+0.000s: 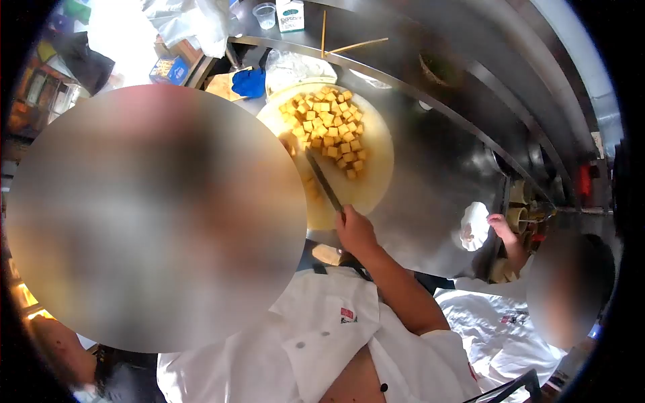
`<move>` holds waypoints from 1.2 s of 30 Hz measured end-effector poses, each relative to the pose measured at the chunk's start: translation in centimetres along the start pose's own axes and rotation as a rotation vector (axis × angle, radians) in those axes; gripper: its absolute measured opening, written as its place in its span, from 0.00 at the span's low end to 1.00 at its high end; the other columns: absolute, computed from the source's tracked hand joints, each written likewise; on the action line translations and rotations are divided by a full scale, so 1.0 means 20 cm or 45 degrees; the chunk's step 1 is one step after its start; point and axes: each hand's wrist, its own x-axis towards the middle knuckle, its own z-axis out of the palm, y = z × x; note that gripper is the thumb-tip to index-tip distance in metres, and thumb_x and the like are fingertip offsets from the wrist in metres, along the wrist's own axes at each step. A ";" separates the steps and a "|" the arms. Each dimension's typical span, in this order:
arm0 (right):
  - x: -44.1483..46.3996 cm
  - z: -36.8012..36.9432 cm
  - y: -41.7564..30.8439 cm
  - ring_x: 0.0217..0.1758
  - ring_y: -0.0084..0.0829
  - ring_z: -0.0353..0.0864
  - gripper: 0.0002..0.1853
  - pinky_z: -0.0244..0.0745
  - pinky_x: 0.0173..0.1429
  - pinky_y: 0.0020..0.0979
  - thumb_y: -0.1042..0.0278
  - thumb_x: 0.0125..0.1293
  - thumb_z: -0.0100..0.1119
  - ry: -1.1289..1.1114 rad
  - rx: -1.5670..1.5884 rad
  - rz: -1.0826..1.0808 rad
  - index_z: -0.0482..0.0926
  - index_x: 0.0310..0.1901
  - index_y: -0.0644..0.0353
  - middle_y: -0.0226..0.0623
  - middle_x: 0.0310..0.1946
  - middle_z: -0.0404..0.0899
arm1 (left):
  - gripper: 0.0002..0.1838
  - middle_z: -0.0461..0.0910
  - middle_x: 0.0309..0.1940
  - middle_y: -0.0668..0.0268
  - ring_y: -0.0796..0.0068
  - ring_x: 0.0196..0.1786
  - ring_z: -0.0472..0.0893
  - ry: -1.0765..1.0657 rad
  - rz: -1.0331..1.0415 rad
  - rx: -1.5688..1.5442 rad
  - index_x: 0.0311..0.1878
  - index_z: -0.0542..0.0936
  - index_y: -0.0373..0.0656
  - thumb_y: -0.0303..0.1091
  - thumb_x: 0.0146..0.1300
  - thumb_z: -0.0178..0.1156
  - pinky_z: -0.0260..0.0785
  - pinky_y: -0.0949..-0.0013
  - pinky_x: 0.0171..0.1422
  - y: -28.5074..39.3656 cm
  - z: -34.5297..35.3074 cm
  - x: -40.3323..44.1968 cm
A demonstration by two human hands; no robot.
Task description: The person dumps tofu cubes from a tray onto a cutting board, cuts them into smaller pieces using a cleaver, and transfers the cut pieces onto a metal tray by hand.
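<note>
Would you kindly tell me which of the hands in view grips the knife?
The wearer's right hand grips the knife; the co-worker's hand, farther right in the picture, is beside a white dish instead.

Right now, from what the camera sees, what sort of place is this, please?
Most likely a professional kitchen. A knife is in use on a round cutting board with many yellow cubes, the broad counter looks like steel, and a white jacket resembles kitchen uniform.

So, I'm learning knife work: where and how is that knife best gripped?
Probably grasp the knife round its handle end, from the side of the white jacket, as the right hand does: its long blade slants away from there toward the yellow cubes.
</note>
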 end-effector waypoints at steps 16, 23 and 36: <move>-0.04 -0.05 -0.02 0.42 0.63 0.83 0.16 0.78 0.49 0.56 0.55 0.77 0.51 -0.083 0.020 0.187 0.75 0.49 0.62 0.57 0.37 0.85 | 0.26 0.81 0.48 0.55 0.51 0.46 0.84 -0.092 -0.331 0.178 0.61 0.78 0.53 0.39 0.59 0.70 0.79 0.53 0.51 0.06 -0.02 0.18; -0.14 -0.03 0.10 0.42 0.62 0.84 0.17 0.77 0.50 0.57 0.54 0.78 0.50 -0.121 0.023 0.232 0.75 0.50 0.61 0.55 0.36 0.85 | 0.25 0.84 0.40 0.54 0.52 0.44 0.84 -0.025 -0.453 0.310 0.57 0.77 0.52 0.46 0.56 0.69 0.79 0.53 0.47 -0.03 0.16 0.24; -0.07 -0.21 -0.26 0.46 0.54 0.85 0.18 0.77 0.49 0.50 0.56 0.80 0.50 -0.241 0.172 0.402 0.77 0.51 0.65 0.55 0.42 0.84 | 0.22 0.84 0.42 0.51 0.45 0.48 0.83 -0.174 -0.467 0.213 0.57 0.77 0.46 0.37 0.58 0.65 0.76 0.49 0.51 -0.04 0.07 0.25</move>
